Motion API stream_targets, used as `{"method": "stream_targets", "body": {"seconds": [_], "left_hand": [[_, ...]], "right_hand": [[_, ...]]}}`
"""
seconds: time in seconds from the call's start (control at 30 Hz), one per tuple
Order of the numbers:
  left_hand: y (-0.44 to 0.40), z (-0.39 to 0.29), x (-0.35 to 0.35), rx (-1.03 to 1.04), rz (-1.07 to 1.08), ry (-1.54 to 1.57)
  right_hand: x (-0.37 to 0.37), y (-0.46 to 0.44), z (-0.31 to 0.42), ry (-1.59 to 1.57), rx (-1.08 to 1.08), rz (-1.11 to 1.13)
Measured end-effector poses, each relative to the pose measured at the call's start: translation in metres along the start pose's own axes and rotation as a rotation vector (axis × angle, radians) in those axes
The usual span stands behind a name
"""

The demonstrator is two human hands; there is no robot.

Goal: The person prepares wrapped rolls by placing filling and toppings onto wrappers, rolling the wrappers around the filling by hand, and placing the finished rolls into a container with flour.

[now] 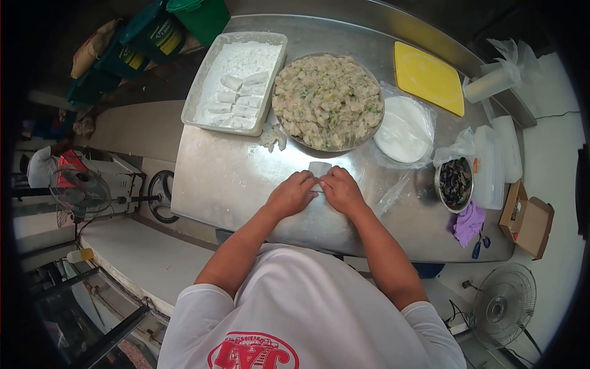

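Note:
A pale, thin wrapper (319, 168) lies on the steel table in front of me, partly covered by my fingers. My left hand (292, 192) pinches its left side, fingers bent. From the other side, my right hand (342, 189) has its fingers closed on the same wrapper, almost touching the left. Whether filling is inside cannot be seen. Just beyond my hands is a wide bowl (329, 146) heaped with chunky pale filling (329, 98) flecked with green. Right of it, a stack of round white wrappers (404, 130) rests on clear plastic.
A tray (282, 52) of white powder holds several white rolls (249, 101) at back left. Rightward are a yellow board (429, 78), a bowl of dark pieces (455, 182), a purple cloth (469, 222) and an opened cardboard box (531, 227). A fan (504, 305) stands beyond the table edge.

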State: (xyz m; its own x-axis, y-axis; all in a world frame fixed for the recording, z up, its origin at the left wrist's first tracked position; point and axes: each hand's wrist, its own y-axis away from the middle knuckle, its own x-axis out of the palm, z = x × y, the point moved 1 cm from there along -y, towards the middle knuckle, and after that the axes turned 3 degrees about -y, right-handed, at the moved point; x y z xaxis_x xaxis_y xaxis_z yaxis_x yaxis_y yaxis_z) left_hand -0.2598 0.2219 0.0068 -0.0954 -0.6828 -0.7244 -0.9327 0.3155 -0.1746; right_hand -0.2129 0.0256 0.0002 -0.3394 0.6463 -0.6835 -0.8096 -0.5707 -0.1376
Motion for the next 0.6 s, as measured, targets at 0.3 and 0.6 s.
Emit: {"method": "stream_targets", "body": {"seconds": [0.3, 0.6], "left_hand": [[0.004, 0.006, 0.002, -0.043, 0.016, -0.034], [0.016, -0.012, -0.01, -0.243, 0.092, -0.054]], "right_hand": [[-0.002, 0.014, 0.011, 0.157, -0.169, -0.003], [0.004, 0.015, 0.017, 0.179, -0.166, -0.021]]}}
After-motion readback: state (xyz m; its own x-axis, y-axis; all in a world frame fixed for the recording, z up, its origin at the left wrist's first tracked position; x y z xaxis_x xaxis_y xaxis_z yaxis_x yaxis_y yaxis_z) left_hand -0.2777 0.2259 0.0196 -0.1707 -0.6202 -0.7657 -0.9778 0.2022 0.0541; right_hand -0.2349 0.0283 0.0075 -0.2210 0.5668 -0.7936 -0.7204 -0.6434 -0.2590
